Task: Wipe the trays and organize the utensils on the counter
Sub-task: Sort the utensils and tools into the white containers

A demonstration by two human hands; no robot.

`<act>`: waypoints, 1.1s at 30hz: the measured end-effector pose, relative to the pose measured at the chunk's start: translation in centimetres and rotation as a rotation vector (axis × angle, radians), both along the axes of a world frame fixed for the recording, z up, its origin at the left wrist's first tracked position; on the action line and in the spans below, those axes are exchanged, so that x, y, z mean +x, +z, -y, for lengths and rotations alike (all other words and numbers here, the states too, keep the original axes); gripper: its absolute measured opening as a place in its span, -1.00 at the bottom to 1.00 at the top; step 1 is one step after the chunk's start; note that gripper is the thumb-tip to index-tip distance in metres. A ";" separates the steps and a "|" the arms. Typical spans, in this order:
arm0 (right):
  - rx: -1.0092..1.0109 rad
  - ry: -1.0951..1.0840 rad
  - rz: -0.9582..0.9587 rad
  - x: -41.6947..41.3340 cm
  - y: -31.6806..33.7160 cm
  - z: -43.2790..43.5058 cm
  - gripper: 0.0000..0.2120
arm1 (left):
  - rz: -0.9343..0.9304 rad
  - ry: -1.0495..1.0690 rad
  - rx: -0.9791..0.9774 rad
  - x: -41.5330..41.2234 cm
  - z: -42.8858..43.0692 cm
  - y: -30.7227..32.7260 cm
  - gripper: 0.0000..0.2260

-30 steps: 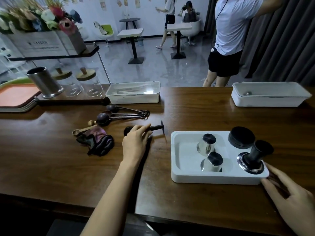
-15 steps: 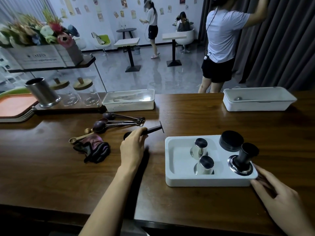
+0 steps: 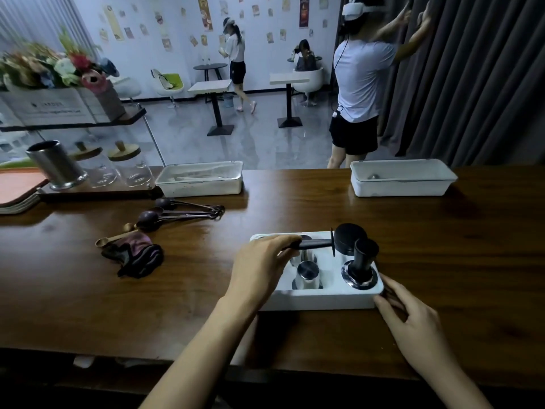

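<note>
Counter (image 3: 88,305), dark wood, carried everything: white bins (image 3: 200,180) along the far edge, well apart, and the white tray (image 3: 324,302) near the front. Left hand (image 3: 259,267) hung over the tray's left half, fingers pinched on the handle of a black-handled tool (image 3: 315,244), which looked clear of the tray floor. Tool's long axis ran left-right, roughly level, with the disc end pointing right, away from the fingers and just short of the black puck (image 3: 349,237) at the tray's far right. Right hand (image 3: 413,323) sat at the tray's near right corner, fingers straight and spread, tips touching the wall, gripping nothing; probably bracing. My read: the tool needed a free spot in the tray. Steel cups (image 3: 306,271) stood directly under it and the upright tamper (image 3: 361,267) just right of them, so room was tight. Measuring spoons (image 3: 182,212), wooden scoop (image 3: 115,238) and cloth (image 3: 135,256) lay left of the tray, not yet sorted.
</note>
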State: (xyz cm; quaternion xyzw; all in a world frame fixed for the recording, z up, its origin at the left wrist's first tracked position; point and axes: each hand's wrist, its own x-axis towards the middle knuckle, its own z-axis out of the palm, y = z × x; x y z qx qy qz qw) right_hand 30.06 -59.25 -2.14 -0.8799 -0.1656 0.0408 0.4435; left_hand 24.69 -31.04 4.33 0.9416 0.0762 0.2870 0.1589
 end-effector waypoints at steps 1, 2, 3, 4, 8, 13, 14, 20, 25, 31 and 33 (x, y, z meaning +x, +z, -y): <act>0.004 0.006 0.003 0.1 -0.2 0.1 -0.58 | -0.029 0.014 -0.017 0.0 0.1 -0.2 -0.78; 0.009 0.011 0.009 0.1 -0.3 0.2 -0.58 | -0.057 0.022 -0.030 0.1 0.2 -0.4 -0.77; 0.015 0.014 0.012 0.2 -0.4 0.3 -0.57 | -0.086 0.023 -0.037 0.1 0.3 -0.6 -0.78; 0.018 0.019 0.019 0.2 -0.4 0.3 -0.56 | -0.114 0.024 -0.039 0.0 0.3 -0.7 -0.78; 0.007 0.039 0.044 0.3 -0.7 0.6 -0.54 | -0.160 0.027 -0.041 -0.1 0.3 -1.4 -0.79; 0.032 0.035 0.063 0.3 -0.7 0.7 -0.54 | -0.268 0.033 -0.136 0.0 0.5 -1.7 -0.77; 0.038 0.037 0.066 0.3 -0.7 0.7 -0.54 | -0.277 0.036 -0.135 0.1 0.4 -1.8 -0.79; 0.043 0.048 0.080 0.5 -0.9 0.8 -0.55 | -0.298 0.032 -0.038 0.1 0.1 -1.9 -0.87; 0.038 0.041 0.083 0.5 -0.9 0.9 -0.57 | -0.352 0.025 -0.027 0.1 0.1 -1.7 -0.86; 0.055 0.039 0.071 0.5 -0.8 0.8 -0.57 | -0.415 0.046 -0.073 0.1 0.0 -1.9 -0.82; 0.061 0.038 0.066 0.5 -0.7 0.7 -0.57 | -0.421 0.058 -0.071 0.1 0.1 -1.8 -0.83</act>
